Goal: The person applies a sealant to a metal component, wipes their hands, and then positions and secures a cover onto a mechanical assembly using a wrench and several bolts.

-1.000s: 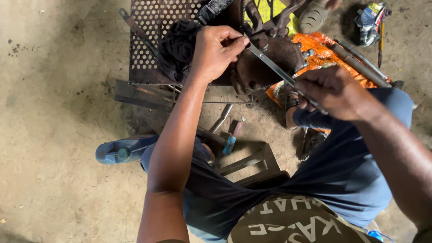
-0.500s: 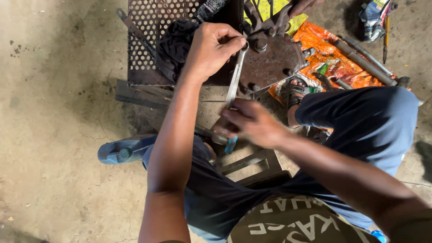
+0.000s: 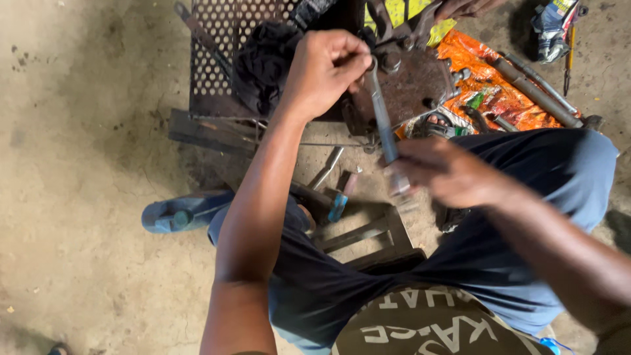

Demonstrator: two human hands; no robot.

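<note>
Partly blurred right hand [image 3: 453, 174] on wrench [image 3: 381, 112]

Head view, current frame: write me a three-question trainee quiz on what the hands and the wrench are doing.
1. True or false: the left hand sits at the top end of the wrench, over the rusty metal part.
2. Which hand is motion-blurred? A) left B) right
3. Fill in: the perforated metal sheet lies to the ___ of the left hand in the picture.

Key: 1 true. 2 B, the right hand at the wrench's lower end. 3 left.
</note>
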